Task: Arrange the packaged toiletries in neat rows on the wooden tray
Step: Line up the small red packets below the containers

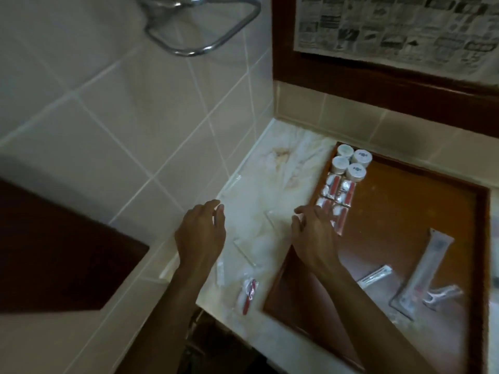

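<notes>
Left hand (201, 233): fingers relaxed, holding nothing, over the counter (270, 168).
Right hand (314, 233): released, at the tray (483, 238)'s left rim beside the red packets (336, 197).

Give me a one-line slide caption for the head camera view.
Both hands, left hand and right hand, hover over clear packets on the marble counter beside a wooden tray holding jars and sachets.

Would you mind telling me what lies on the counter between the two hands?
In the head view, clear flat packets lie on the marble counter between the left hand and right hand.
</notes>
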